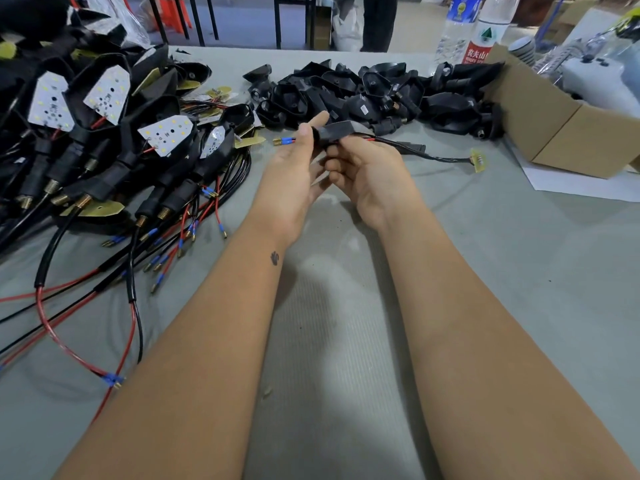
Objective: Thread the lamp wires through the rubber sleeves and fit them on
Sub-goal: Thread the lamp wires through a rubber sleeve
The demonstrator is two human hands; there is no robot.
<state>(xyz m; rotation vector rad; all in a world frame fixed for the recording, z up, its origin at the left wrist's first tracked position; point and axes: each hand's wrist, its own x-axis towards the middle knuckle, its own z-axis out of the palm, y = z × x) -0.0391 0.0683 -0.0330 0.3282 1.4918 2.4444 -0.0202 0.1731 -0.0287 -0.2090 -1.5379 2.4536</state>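
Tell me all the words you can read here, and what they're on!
"农夫山", cut off: white on the red label of the clear bottle.
Blue-label bottle: print too blurred to read.
Small white sticker on a black housing: too small to read.

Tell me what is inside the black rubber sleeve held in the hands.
A wire runs through the black rubber sleeve: its blue-and-brass terminals stick out on the left, and the red and black wire leaves on the right toward a small board. The stretch inside is covered.
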